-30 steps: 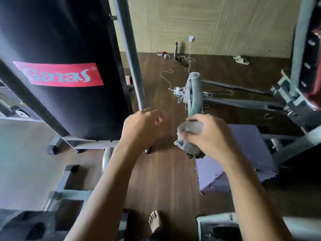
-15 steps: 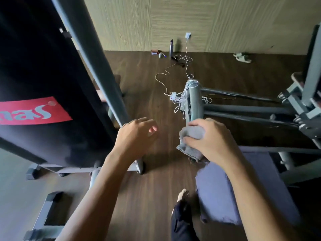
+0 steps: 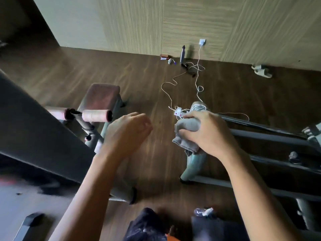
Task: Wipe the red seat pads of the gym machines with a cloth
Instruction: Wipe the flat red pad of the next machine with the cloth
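Observation:
My right hand (image 3: 206, 134) grips a bunched grey cloth (image 3: 186, 134) in the air at centre right. My left hand (image 3: 127, 134) hangs beside it with loosely curled fingers and holds nothing. A red seat pad (image 3: 102, 96) on a low grey frame stands on the floor ahead and to the left, beyond my left hand. Two pink foam rollers (image 3: 96, 115) stick out in front of that pad. Neither hand touches the pad.
A dark machine panel (image 3: 34, 133) fills the left side. Grey machine bars (image 3: 271, 136) run across the right, with a curved foot (image 3: 192, 167) below my right hand. White cables (image 3: 184, 84) lie on the wooden floor toward the wall socket (image 3: 202, 42). Slippers (image 3: 261, 71) lie by the wall.
The view has swung left and forward, so the red seat pad and its rollers have come into sight. Both hands keep their pose, the right one still holding the cloth.

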Action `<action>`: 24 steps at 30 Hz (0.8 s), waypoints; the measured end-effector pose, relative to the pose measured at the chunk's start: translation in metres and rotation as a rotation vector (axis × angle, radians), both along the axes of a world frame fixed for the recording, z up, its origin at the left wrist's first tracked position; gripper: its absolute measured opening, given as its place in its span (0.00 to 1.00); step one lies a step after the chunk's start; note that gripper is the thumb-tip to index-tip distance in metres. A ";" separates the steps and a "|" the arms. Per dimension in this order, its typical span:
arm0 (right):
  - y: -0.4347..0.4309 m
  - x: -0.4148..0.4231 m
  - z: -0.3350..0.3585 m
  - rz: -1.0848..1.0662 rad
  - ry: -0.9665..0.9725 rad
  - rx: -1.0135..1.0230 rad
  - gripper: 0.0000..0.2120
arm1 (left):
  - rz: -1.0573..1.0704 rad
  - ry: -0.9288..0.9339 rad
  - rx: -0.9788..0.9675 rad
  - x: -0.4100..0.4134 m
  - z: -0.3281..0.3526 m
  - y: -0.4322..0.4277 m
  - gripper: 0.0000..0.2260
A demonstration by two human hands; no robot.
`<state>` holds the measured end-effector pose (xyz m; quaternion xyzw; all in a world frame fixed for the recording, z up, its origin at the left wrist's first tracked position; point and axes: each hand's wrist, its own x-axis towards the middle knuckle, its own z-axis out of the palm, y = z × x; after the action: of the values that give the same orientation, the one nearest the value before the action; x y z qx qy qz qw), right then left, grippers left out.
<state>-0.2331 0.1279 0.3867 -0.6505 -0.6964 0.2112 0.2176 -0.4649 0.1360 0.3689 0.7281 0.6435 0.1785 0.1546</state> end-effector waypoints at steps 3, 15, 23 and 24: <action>0.062 0.002 -0.003 0.023 -0.008 0.013 0.20 | 0.039 0.005 0.003 -0.003 -0.005 0.060 0.08; 0.326 -0.051 0.002 0.091 -0.031 0.004 0.21 | 0.146 -0.010 -0.023 -0.049 -0.003 0.318 0.07; 0.479 -0.103 -0.010 0.197 -0.047 0.019 0.20 | 0.241 0.013 0.023 -0.102 -0.009 0.434 0.06; 0.498 -0.108 -0.012 0.215 -0.051 0.015 0.21 | 0.248 0.022 0.025 -0.107 -0.012 0.449 0.06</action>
<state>-0.3412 0.6257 0.3751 -0.5756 -0.7690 0.2112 0.1808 -0.5722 0.5852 0.3570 0.6468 0.7279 0.1963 0.1151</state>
